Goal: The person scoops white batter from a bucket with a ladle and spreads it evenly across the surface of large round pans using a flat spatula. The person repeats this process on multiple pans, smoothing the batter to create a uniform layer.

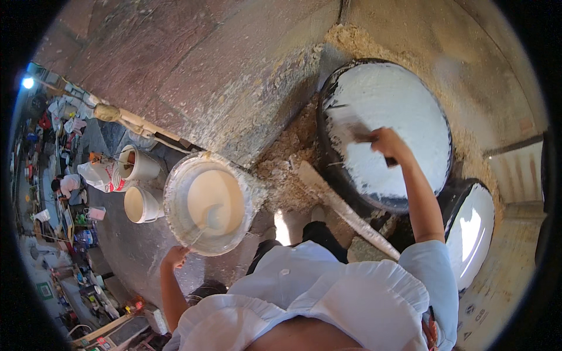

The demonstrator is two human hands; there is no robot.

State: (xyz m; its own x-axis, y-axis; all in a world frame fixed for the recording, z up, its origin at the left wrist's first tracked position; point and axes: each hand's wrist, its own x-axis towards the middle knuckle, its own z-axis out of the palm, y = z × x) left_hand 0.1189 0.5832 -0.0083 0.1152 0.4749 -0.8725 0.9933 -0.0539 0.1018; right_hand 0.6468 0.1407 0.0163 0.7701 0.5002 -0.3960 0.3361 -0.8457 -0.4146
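Observation:
My right hand (390, 144) grips a flat brush or scraper (360, 132), whose working end is blurred with motion. It is over a large round dark-rimmed pan or griddle (327, 145) with a wet white coating (395, 101) across its face. Streaks and thin patches show at the coating's left side. My left hand (176, 256) holds the handle of a ladle (215, 217) at the rim of a crusted tub (172, 206). The ladle's bowl rests in cream-coloured liquid (215, 188) inside that tub.
A second coated round pan (470, 232) stands at right. A crusted wooden plank (351, 221) slants toward me. Two white buckets (147, 164) and a plastic bag (99, 175) stand left of the tub. A person (70, 188) crouches among clutter farther left. Stained panels border the pans.

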